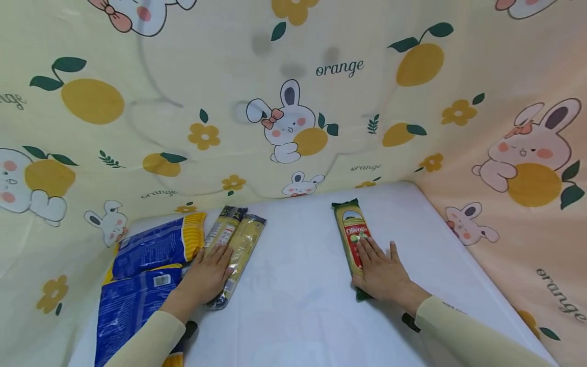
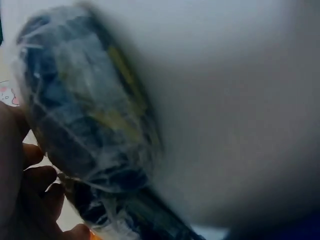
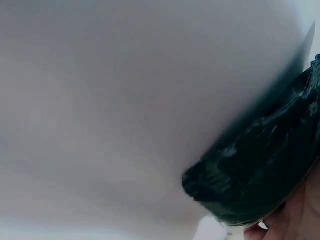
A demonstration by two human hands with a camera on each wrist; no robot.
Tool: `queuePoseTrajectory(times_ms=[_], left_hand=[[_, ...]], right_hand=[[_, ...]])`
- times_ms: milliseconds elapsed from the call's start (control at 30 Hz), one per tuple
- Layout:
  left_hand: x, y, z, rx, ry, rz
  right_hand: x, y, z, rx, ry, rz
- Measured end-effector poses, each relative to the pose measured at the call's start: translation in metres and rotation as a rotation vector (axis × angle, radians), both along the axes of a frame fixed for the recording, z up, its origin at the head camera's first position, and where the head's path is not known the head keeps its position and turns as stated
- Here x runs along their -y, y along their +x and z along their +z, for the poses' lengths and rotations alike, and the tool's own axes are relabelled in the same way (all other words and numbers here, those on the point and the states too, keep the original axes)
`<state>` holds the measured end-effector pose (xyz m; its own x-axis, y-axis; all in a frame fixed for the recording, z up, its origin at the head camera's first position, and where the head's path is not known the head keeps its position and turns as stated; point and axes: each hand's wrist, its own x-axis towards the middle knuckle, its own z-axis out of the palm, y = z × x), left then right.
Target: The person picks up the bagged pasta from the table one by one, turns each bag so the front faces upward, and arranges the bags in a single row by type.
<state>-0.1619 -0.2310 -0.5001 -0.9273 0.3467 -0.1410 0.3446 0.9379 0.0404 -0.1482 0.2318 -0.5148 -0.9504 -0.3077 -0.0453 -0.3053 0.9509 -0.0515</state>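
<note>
My left hand (image 1: 207, 275) rests palm down on two long clear packs of spaghetti lying side by side. The left pack (image 1: 225, 224) is partly covered by the fingers; the right pack (image 1: 246, 239) slants along the hand's edge. In the left wrist view, a crinkled dark pack end (image 2: 85, 110) shows beside the fingers. My right hand (image 1: 382, 270) lies with extended fingers over a green and yellow spaghetti pack (image 1: 350, 224) with a red label, covering its lower part. The pack's shiny green end (image 3: 255, 165) appears in the right wrist view.
Two blue and yellow bags, one farther back (image 1: 149, 247) and one nearer (image 1: 137, 300), lie left of my left hand. The white table (image 1: 293, 285) meets a printed cloth backdrop (image 1: 220, 76) at the back and right.
</note>
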Motion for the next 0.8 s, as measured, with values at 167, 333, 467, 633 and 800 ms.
queuePoseTrajectory(times_ms=[167,333,467,633,800], left_hand=[[0.006,-0.002,-0.005,-0.012,-0.023,-0.026],[0.007,-0.004,-0.008,-0.002,-0.045,-0.029],[0.006,-0.005,-0.009,0.008,-0.056,-0.023],[0.007,-0.004,-0.011,0.013,-0.051,-0.026],[0.010,-0.006,-0.011,-0.006,-0.053,-0.043]], right_hand=[[-0.043,-0.013,0.002,0.036,0.009,-0.066],[-0.081,-0.026,0.006,0.101,0.014,-0.115],[-0.101,-0.035,0.006,0.116,0.015,-0.137],[-0.113,-0.038,0.003,0.114,0.010,-0.161],[-0.117,-0.038,0.001,0.092,0.011,-0.156]])
